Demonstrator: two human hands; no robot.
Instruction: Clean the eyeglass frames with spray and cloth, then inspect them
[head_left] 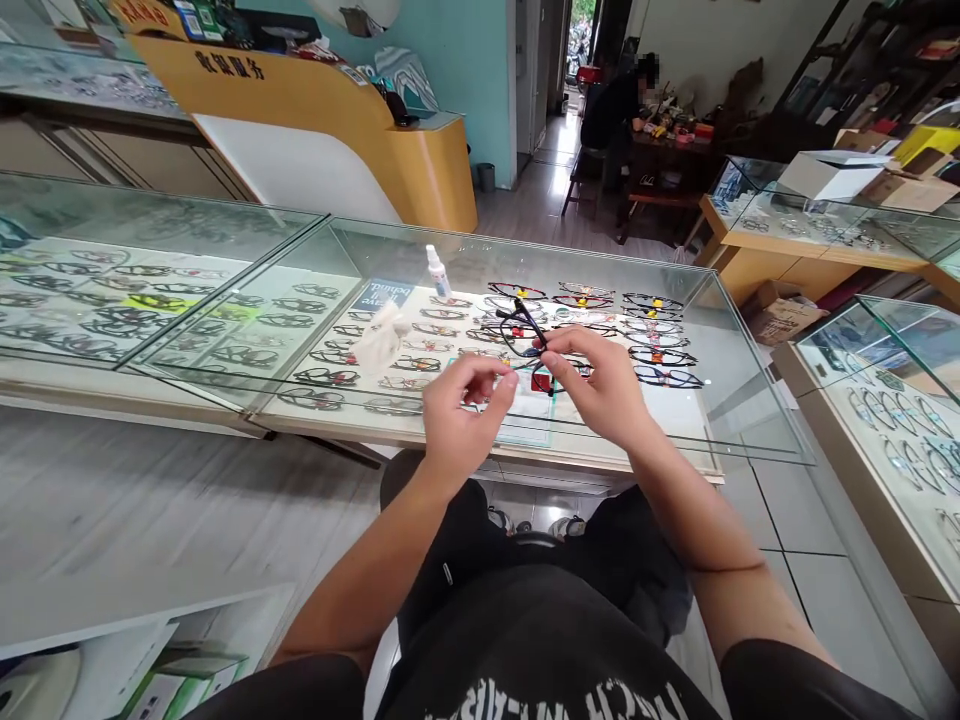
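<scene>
A pair of dark-framed eyeglasses [529, 318] is held above the glass display counter. My right hand [600, 385] pinches its frame between thumb and fingers. My left hand [461, 410] is closed, thumb and forefinger together at the lower left part of the same eyeglasses; the exact contact there is partly hidden. Beneath my hands, several rows of eyeglass frames [664, 378] lie inside the counter. A small red item [541, 382] shows between my hands. On the counter, left of my hands, are a crumpled pale cloth [382, 338] and a white spray bottle [437, 272].
The glass counter [360, 232] runs across in front of me, its front edge close to my lap. Another showcase [892, 440] stands at the right. Behind is a wooden service desk [439, 175]. A person [611, 115] sits at a table farther back. White shelving [150, 610] is at lower left.
</scene>
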